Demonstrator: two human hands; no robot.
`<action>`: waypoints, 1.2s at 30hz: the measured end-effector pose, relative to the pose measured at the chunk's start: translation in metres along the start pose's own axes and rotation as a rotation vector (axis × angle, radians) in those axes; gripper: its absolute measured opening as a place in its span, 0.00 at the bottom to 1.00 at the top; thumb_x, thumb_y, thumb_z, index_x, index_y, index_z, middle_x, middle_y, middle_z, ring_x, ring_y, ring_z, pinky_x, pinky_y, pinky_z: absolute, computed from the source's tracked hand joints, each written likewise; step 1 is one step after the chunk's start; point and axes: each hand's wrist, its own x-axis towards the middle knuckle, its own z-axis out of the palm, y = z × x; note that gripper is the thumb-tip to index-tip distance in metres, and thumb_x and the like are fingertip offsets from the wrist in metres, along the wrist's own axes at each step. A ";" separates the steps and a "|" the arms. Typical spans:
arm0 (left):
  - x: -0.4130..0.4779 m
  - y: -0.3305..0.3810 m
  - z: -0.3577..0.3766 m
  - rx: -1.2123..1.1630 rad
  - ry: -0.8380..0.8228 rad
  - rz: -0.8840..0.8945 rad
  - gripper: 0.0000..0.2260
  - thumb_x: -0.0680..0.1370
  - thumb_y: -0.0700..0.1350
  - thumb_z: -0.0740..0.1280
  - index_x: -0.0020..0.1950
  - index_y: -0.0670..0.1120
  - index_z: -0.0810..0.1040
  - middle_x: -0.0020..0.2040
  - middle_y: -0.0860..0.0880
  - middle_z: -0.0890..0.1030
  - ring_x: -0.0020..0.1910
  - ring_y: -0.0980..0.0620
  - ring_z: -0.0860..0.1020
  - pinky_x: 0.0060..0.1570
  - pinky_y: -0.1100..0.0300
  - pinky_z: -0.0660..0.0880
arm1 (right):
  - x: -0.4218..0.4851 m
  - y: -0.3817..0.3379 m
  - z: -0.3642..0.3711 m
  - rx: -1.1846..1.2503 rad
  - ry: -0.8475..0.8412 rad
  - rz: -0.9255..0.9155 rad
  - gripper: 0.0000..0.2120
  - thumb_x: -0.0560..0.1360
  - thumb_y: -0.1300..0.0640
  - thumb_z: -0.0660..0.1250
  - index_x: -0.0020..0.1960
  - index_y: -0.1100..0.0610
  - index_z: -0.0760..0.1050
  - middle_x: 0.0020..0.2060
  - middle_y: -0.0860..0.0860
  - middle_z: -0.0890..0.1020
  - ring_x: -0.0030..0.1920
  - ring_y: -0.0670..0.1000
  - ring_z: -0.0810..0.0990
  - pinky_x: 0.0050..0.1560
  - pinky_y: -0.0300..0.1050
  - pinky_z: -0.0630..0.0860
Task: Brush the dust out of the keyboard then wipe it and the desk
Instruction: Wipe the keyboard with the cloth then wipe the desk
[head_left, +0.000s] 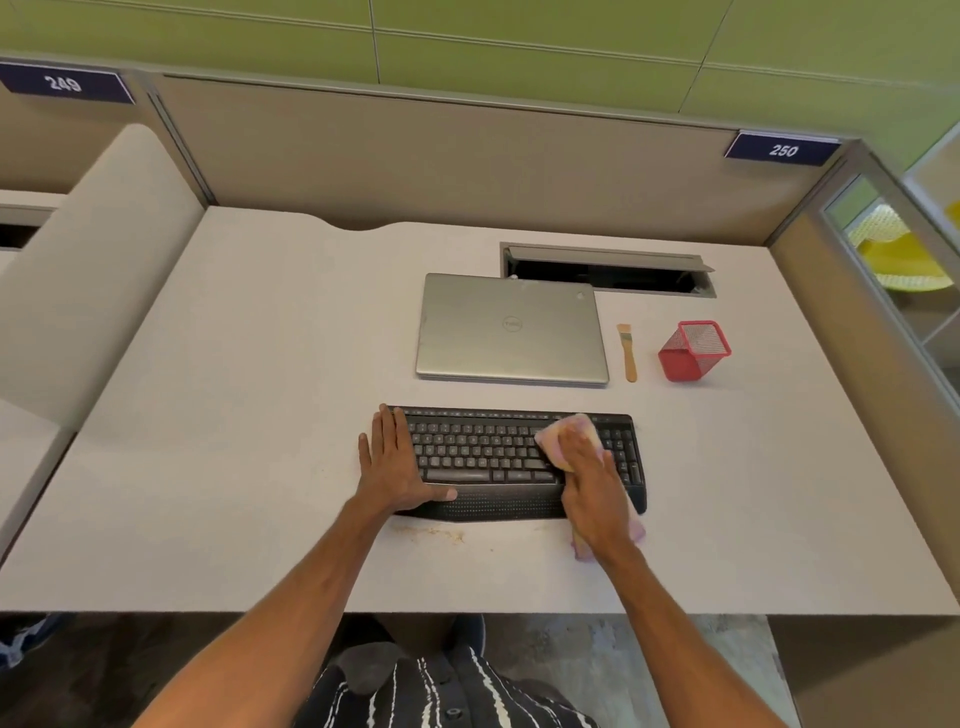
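A keyboard (483, 452) is wiped at a numbered office desk (234, 415), where it lies near the front edge, just ahead of a closed laptop (511, 330). The left hand (397, 460) is laid flat and open over the keyboard's left end, holding nothing, with the thumb stretched along the wrist rest. The right hand (592, 478) is pressed down on a pale pink cloth (558, 431) over the right-hand keys. Its fingers are spread almost straight across the cloth rather than closed round it, and a loose tail of cloth trails under the wrist onto the desk.

The wipe is judged to go best if the keyboard is kept pinned by the left hand, the strokes are drawn along the rows with light pressure, and the trailing cloth is gathered in so that nothing is dragged. A scatter of brownish crumbs (436, 532) is left on the desk just in front of the wrist rest and is yet to be cleared. The brush (627, 353) is laid aside between the laptop and a red mesh pen pot (693, 351).

"Dell" can be read on the laptop lid. The partition signs are marked "249" (62, 83) and "250" (783, 150). The key legends are too small to be read.
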 end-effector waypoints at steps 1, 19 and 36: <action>0.000 0.006 0.003 0.019 0.016 0.038 0.78 0.64 0.82 0.74 0.84 0.42 0.24 0.84 0.41 0.24 0.85 0.41 0.27 0.82 0.39 0.29 | 0.001 -0.002 0.001 -0.016 -0.015 -0.021 0.35 0.78 0.69 0.62 0.82 0.52 0.62 0.80 0.44 0.66 0.80 0.48 0.64 0.83 0.52 0.45; 0.009 0.078 0.020 0.267 -0.050 0.216 0.70 0.69 0.80 0.72 0.87 0.48 0.27 0.86 0.43 0.26 0.84 0.41 0.25 0.82 0.39 0.27 | 0.043 0.005 -0.012 -0.305 -0.127 -0.085 0.37 0.75 0.67 0.63 0.82 0.53 0.62 0.82 0.48 0.63 0.83 0.49 0.55 0.81 0.63 0.56; 0.018 0.081 0.018 0.272 -0.080 0.214 0.74 0.66 0.80 0.74 0.86 0.47 0.26 0.85 0.40 0.25 0.84 0.39 0.26 0.81 0.37 0.26 | 0.030 0.009 -0.015 -0.515 -0.224 -0.201 0.43 0.70 0.67 0.67 0.83 0.53 0.60 0.84 0.51 0.54 0.84 0.52 0.51 0.82 0.56 0.53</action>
